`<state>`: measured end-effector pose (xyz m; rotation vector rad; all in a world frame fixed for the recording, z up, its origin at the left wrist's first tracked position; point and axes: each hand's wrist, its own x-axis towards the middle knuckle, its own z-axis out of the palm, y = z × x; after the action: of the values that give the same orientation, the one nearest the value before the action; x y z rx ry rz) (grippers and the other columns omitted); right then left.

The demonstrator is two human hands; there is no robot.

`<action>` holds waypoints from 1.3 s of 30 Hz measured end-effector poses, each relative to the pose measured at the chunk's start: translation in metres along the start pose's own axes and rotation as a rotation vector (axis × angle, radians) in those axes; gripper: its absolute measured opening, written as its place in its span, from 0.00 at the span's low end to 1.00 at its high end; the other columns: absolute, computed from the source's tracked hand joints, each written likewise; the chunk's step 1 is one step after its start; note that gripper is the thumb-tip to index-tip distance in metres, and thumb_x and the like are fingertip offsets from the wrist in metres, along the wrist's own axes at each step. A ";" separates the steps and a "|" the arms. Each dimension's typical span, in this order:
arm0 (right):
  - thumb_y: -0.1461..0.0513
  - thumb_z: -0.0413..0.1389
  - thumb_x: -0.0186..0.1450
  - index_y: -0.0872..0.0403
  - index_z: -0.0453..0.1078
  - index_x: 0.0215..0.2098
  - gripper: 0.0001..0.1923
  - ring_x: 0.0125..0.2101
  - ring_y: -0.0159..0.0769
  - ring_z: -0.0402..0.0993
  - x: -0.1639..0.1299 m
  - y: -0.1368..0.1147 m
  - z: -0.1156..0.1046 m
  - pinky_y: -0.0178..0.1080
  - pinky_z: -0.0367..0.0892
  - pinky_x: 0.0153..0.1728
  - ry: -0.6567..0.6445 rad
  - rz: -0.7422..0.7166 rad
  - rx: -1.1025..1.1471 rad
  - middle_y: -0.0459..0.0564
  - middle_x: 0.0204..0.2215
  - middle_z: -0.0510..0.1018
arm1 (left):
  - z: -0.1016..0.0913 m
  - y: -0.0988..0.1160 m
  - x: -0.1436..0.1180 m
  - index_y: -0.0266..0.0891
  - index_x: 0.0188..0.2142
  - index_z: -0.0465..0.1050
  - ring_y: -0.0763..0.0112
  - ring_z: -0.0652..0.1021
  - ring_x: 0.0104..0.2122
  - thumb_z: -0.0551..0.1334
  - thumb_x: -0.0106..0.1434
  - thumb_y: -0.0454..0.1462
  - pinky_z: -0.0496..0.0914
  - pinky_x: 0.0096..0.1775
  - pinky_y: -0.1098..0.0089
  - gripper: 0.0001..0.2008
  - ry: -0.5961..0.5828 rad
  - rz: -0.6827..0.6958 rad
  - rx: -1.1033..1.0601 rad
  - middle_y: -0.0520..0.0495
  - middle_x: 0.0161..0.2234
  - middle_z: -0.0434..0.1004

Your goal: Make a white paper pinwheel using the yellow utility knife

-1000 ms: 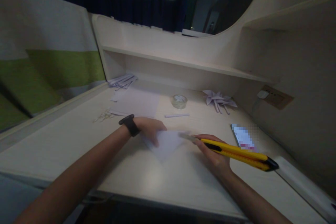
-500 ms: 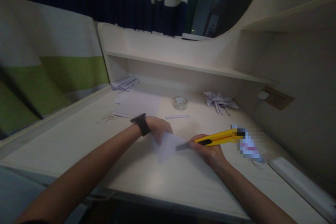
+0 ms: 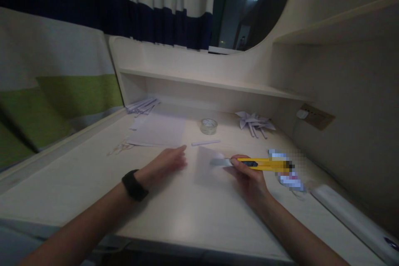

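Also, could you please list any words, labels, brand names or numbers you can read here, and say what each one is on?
No text can be read anywhere in this view.
Yellow utility knife in the right hand: no legible marking.
Phone beside it: screen pixelated, unreadable.
Tape roll: too small to tell.
Loose sheets: look blank.
Black wristband by the left hand: shows nothing.

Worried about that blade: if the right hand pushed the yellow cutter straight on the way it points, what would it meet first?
The right hand points the yellow cutter leftward; its blade already lies over the paper piece. Beyond that, probably the left hand, though depth is unclear.
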<state>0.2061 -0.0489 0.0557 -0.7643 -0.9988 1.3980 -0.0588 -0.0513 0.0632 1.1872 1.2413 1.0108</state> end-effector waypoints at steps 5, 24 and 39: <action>0.61 0.63 0.53 0.52 0.73 0.29 0.06 0.31 0.36 0.75 0.001 -0.011 0.001 0.46 0.73 0.42 -0.006 -0.073 0.072 0.44 0.25 0.75 | 0.035 0.000 -0.014 0.32 0.41 0.70 0.60 0.77 0.39 0.57 0.57 0.56 0.69 0.45 0.60 0.28 -0.275 -0.202 -0.393 0.35 0.38 0.76; 0.54 0.63 0.54 0.53 0.74 0.30 0.11 0.30 0.38 0.74 0.000 0.014 -0.008 0.41 0.71 0.35 0.022 -0.250 -0.694 0.48 0.28 0.78 | 0.007 -0.003 0.027 0.29 0.27 0.74 0.64 0.73 0.25 0.65 0.48 0.41 0.63 0.25 0.70 0.14 0.092 0.173 0.325 0.44 0.24 0.75; 0.57 0.59 0.58 0.51 0.75 0.29 0.07 0.30 0.41 0.76 -0.011 0.013 -0.001 0.45 0.75 0.36 -0.187 -0.335 -0.812 0.50 0.30 0.79 | 0.003 -0.015 0.031 0.29 0.30 0.77 0.62 0.75 0.27 0.63 0.50 0.43 0.64 0.27 0.69 0.16 0.095 0.205 0.500 0.41 0.28 0.78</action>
<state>0.2026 -0.0587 0.0422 -0.9925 -1.7927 0.7548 -0.0539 -0.0227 0.0440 1.6949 1.5249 0.9387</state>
